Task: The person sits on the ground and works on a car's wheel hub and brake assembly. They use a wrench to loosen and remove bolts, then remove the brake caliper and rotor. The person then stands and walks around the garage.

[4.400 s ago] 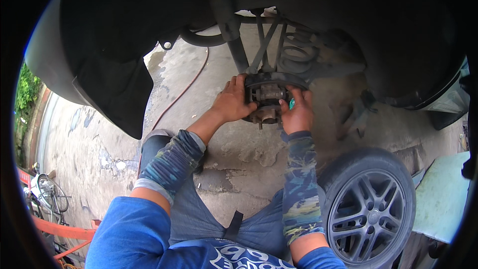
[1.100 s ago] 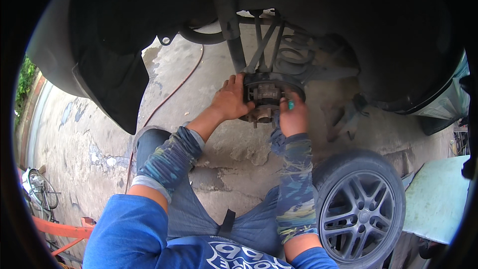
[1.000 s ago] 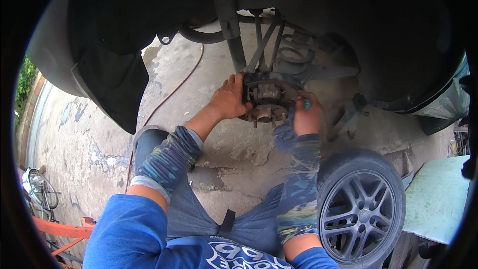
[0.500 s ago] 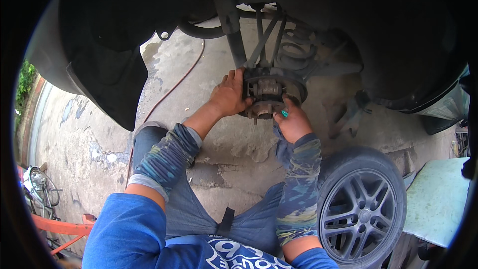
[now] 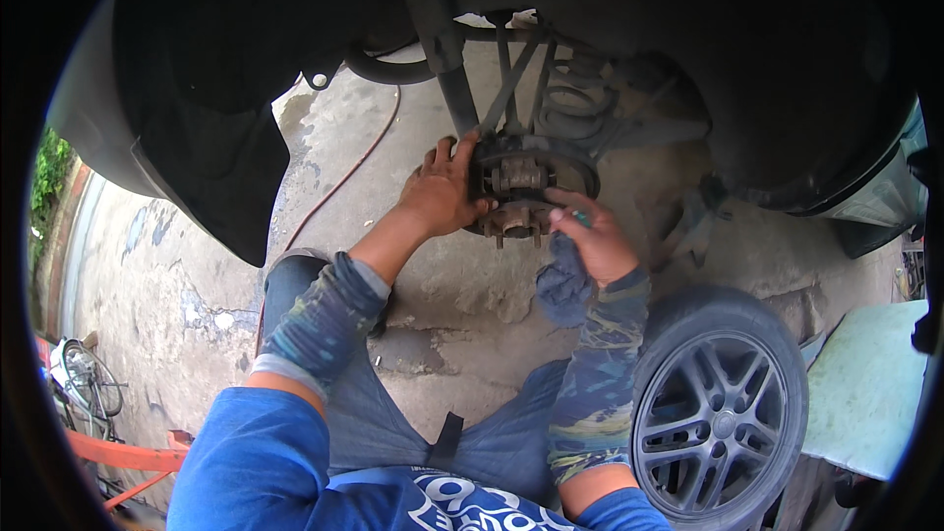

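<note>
A rusty wheel hub and drum brake assembly [image 5: 519,175] hangs in the wheel well in front of me, its studs facing me. My left hand [image 5: 440,192] grips the left rim of the assembly, fingers behind and thumb at the front. At its right side, my right hand [image 5: 598,241] is closed round a small green piece [image 5: 582,219], mostly hidden by the fingers. The index finger points toward the gap behind the hub. A dark blue-grey rag [image 5: 563,285] hangs below that hand; how it is held is hidden.
A wheel with its tyre [image 5: 723,423] lies at my right, beside a pale green panel [image 5: 870,388]. Above the brake are a shock absorber [image 5: 452,69] and a coil spring [image 5: 570,103]. A thin red hose [image 5: 359,162] crosses the concrete. An orange metal frame [image 5: 128,450] stands lower left.
My right hand has shifted right and slightly back from the hub, and its index finger has straightened. More of the rag shows. My left hand stays on the rim.
</note>
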{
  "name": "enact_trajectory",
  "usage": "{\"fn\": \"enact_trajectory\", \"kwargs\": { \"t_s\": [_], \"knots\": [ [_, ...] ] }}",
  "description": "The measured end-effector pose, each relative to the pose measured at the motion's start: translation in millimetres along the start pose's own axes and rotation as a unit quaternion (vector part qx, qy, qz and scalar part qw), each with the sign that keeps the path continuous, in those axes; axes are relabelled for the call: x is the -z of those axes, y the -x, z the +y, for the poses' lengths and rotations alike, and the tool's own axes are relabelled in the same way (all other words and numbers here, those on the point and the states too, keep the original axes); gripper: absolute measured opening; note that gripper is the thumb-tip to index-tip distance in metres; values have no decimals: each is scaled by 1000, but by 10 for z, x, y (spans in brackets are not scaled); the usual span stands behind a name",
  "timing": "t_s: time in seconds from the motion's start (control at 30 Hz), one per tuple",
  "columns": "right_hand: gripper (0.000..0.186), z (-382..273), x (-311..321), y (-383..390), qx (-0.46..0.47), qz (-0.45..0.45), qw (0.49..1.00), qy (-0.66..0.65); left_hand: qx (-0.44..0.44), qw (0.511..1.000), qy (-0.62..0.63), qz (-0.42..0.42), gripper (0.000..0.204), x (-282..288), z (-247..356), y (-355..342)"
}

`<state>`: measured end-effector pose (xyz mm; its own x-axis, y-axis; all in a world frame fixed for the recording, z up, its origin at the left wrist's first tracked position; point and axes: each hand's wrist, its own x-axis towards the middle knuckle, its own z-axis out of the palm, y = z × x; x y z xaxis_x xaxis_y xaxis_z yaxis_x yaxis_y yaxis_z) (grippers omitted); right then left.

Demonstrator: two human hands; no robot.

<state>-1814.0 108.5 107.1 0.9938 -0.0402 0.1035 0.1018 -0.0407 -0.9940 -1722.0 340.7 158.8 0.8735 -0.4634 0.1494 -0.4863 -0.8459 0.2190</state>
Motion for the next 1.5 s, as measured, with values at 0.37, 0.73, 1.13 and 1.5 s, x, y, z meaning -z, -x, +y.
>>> {"fn": "enact_trajectory", "kwargs": {
  "t_s": [0.37,0.73,1.13,1.5],
  "knots": [
    [53,-395,-1278,41,249,206,935,144,175,619,757,-114,62,193,520,365],
    [49,-322,-1473,15,10,-61,974,-216,4,803,585,113,33,952,-53,88],
    [41,-144,-1246,-3,280,115,953,-21,-339,892,191,230,30,322,333,470],
    [23,-238,-1486,39,77,-77,971,-215,-37,931,271,242,32,627,-240,0]
  ]
}}
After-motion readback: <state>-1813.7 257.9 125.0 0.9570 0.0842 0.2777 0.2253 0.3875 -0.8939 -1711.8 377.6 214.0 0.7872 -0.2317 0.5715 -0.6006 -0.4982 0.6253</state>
